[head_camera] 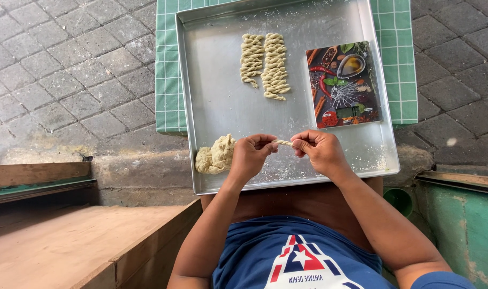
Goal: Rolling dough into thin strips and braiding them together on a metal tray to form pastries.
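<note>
Twisting a dough strip over the tray

Both hands, left and right, pinch the strip at lower centre, ends held apart to twist; dough lump sits close, finished twists above.

We see the tray resting on a cloth that shows past its left and right sides. On the tray, toward the far end, two twisted dough pieces lie side by side, with a flat scale just to their right. At the near left corner sits a dough lump. Our left hand and right hand meet over the near edge, a dough strip between them.
</note>
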